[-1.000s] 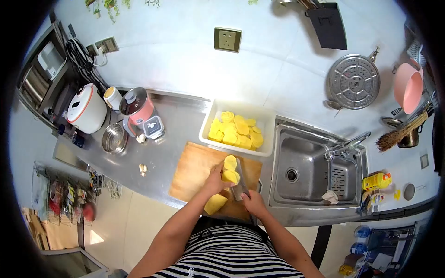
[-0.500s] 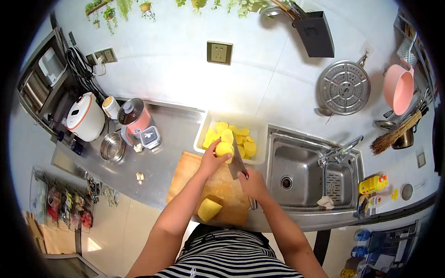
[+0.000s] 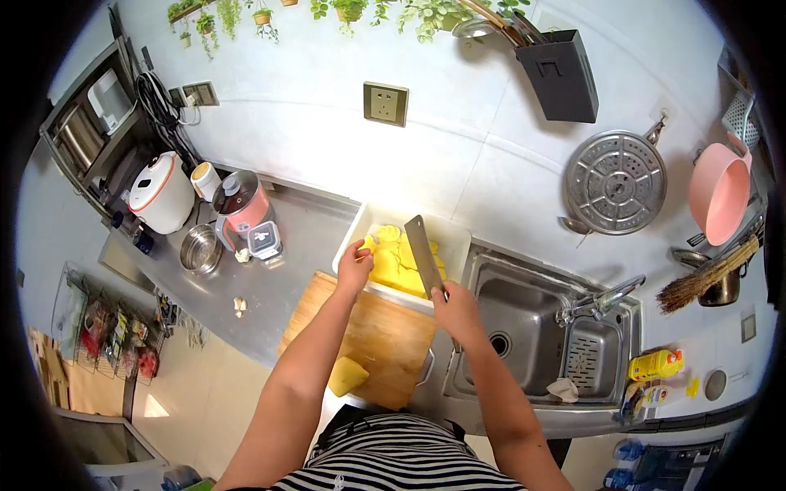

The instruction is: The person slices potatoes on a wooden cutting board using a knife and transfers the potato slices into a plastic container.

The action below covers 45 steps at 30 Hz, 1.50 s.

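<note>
Taking the middle of your cutting board (image 3: 385, 340) as the clock's center, with 12 pointing away from you, the white tub (image 3: 461, 255) sits at 1 o'clock with yellow slices (image 3: 395, 263) heaped inside. Your left hand (image 3: 355, 267) is at the tub's 9 o'clock side, its fingers bent near the slices; whether they pinch one, you cannot tell from this view. Your right hand (image 3: 456, 309) is clenched round the handle of the broad knife (image 3: 422, 252), whose blade points to 11 o'clock from that hand, over the tub. A yellow chunk (image 3: 348, 376) rests on the board at 7 o'clock, below your left forearm. The sink (image 3: 522, 304) lies at 3 o'clock, a pale cloth (image 3: 563, 389) at its near edge. The garlic cloves (image 3: 240, 307) are at 9 o'clock, and the steel bowl (image 3: 201, 249) is at 10 o'clock, beside the pink appliance (image 3: 252, 211).
</note>
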Tool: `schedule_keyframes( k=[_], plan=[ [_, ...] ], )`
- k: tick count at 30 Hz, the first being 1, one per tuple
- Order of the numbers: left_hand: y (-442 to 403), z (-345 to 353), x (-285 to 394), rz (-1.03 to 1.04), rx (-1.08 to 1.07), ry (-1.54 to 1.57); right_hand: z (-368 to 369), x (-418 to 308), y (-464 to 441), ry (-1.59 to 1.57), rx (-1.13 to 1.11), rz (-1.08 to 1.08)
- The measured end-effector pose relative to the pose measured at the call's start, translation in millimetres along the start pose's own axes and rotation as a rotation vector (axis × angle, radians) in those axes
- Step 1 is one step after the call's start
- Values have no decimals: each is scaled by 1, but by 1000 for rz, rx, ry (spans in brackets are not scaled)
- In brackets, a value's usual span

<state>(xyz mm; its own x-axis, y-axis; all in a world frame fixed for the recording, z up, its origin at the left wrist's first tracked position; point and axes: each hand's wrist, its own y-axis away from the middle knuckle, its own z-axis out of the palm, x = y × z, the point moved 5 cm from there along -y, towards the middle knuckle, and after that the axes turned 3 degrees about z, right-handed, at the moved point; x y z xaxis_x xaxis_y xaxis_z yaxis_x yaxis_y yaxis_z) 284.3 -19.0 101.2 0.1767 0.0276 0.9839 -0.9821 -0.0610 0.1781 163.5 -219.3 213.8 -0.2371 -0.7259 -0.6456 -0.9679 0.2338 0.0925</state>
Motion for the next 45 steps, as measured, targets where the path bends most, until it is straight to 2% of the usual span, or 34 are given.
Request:
schedule_keyframes(
  k=[4,6,9,11,15,20,21,22,24,25,29,37,39,45],
  plan=[
    [14,-5,-8,49,-24,-88,5,18,-6,-155,27,25],
    [27,-12,-3,227,-67,-311,10,31,-6,-187,28,30],
    [56,-29,-7,235,-78,-334,10,45,3,-203,106,-71],
    [79,-47,-16,204,-81,-352,6,50,19,-206,18,18],
    [133,-85,-44,65,-68,-399,6,53,59,-160,-76,-45],
    [198,-101,-76,130,-105,-479,50,69,96,-56,-309,-136],
    [204,-93,-65,211,-193,-697,62,72,101,8,-385,-92],
    [211,-88,-58,207,-191,-698,67,70,103,7,-390,-92],
    [223,-75,-48,275,-228,-970,82,68,110,162,-496,-77],
    [223,-74,-53,273,-174,-1000,85,65,112,163,-499,-77],
    [219,-78,-63,181,-105,-921,95,57,121,112,-527,-182],
    [215,-66,-65,274,-22,-821,113,76,130,-118,-447,-196],
    [213,-60,-63,306,-13,-800,113,77,126,-95,-496,-84],
    [211,-51,-64,388,9,-841,109,68,116,95,-491,25]
  ],
)
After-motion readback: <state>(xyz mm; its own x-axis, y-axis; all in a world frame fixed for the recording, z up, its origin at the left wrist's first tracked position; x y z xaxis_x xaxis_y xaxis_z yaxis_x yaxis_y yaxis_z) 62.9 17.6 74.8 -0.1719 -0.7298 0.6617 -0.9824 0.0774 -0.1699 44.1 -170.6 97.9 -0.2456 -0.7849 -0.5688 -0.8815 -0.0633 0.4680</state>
